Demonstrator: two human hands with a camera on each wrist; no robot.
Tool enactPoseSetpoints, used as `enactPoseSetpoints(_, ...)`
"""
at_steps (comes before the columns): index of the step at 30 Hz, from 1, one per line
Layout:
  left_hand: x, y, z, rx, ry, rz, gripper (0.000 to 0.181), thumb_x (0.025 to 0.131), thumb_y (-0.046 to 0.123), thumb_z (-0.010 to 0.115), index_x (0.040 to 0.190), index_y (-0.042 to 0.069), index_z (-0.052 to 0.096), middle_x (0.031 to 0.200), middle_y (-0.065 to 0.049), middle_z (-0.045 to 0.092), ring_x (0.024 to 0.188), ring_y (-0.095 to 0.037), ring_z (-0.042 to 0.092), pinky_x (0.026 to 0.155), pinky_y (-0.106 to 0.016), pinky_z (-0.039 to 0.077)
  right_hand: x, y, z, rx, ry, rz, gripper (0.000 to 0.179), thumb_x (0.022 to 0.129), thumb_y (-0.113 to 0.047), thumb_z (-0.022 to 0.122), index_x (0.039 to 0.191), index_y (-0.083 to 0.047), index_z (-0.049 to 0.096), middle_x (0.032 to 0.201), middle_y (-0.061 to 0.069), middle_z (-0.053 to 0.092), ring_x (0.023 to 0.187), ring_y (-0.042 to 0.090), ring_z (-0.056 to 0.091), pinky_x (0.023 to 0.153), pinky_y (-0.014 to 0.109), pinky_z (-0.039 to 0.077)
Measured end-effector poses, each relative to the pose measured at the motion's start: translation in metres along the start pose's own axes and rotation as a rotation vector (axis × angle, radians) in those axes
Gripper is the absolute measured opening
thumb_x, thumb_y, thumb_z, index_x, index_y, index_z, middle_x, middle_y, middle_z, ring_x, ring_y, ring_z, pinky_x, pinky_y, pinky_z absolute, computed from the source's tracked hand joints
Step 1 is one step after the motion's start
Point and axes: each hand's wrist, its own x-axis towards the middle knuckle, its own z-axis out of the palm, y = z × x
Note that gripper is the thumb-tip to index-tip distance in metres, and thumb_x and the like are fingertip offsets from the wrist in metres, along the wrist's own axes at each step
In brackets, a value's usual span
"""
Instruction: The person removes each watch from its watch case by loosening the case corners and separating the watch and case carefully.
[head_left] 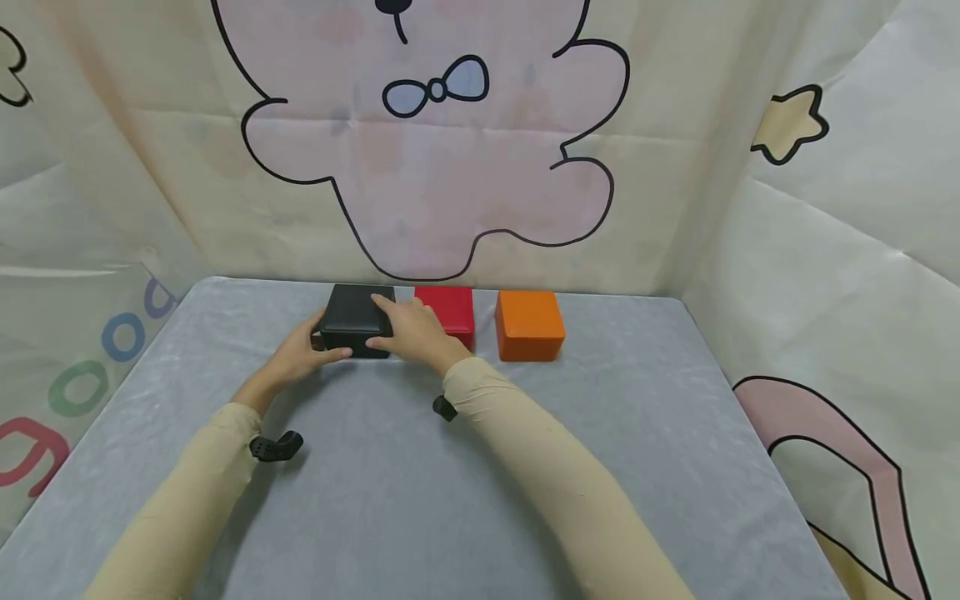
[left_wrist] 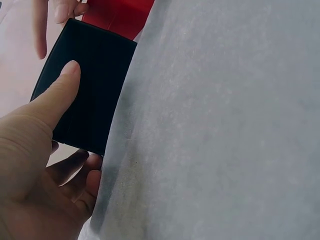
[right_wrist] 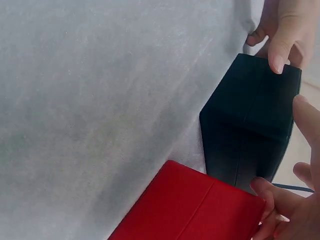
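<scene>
Near the far edge of the table (head_left: 397,500), left of its middle, a black box (head_left: 347,315) stands with a red box (head_left: 452,308) and an orange box (head_left: 529,321) in a row to its right. The left hand (head_left: 294,352) grips its left end, thumb on the front face; the right hand (head_left: 417,332), finger and thumb spread apart, reaches over its right end.

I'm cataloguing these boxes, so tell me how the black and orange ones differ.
The left hand grips the black box; the orange box is untouched. In the head view, the black box is left of the red box, the orange box right of it. Both are plain, single-coloured.
</scene>
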Motion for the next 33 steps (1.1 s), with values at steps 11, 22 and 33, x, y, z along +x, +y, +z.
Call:
enactPoseSetpoints(11,0.002,0.003,0.000,0.008,0.024,0.030,0.089,0.094,0.026,0.073,0.161,0.005,0.019,0.151,-0.028,0.045,0.127,-0.044,0.057,0.100,-0.045,0.048,-0.001,-0.007,0.008,-0.176,0.014,-0.007,0.075,0.094,-0.054,0.064,0.157,-0.024,0.037,0.140,0.000,0.064,0.117,0.021,0.058,0.098,0.035,0.046)
enactPoseSetpoints(22,0.007,0.010,-0.010,-0.022,-0.051,-0.063,0.106,0.095,0.033,0.071,0.163,0.013,-0.007,0.158,-0.040,0.025,0.136,-0.055,0.045,0.107,-0.061,0.044,-0.011,-0.026,0.012,-0.088,0.115,0.109,0.071,0.096,-0.045,0.067,0.151,-0.006,0.046,0.150,0.010,0.054,0.129,0.026,0.059,0.108,0.039,0.049)
enactPoseSetpoints(33,0.018,0.013,-0.029,0.024,-0.100,-0.099,0.111,0.092,0.043,0.073,0.163,0.028,-0.012,0.165,-0.033,0.013,0.142,-0.056,0.036,0.107,-0.066,0.042,-0.016,-0.027,0.025,0.278,0.081,0.110,0.083,0.098,-0.039,0.065,0.161,-0.008,0.022,0.168,0.013,0.025,0.152,0.026,0.034,0.120,0.041,0.037)
